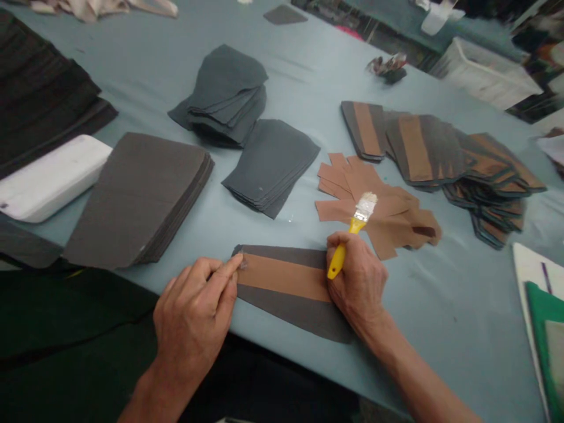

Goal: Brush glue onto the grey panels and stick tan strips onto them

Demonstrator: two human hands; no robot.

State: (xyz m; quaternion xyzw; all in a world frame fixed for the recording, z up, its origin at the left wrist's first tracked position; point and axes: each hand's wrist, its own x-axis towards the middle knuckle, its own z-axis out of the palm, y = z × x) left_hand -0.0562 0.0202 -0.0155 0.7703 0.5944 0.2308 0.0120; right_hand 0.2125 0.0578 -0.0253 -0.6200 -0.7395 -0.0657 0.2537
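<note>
A dark grey tapered piece [286, 317] lies at the table's front edge, with a brown strip [286, 279] lengthwise on it. My left hand [196, 305] pinches the narrow left end of the piece, index fingertip on the strip's end. My right hand [356, 279] rests on the right end, its fingers closed round a brush with a yellow handle [337, 262]; the whitish bristles point up and away. Beyond this hand, loose brown strips [383, 214] are heaped. What lies under my right fingers is hidden.
Stacks of dark grey pieces [141, 194] and a white block [53, 176] are at left. Greyer stacks [273, 161] lie behind the piece. Pieces with brown strips [423, 150] are piled at right, near a green item [544, 329]. A white bin [487, 73] stands beyond the table.
</note>
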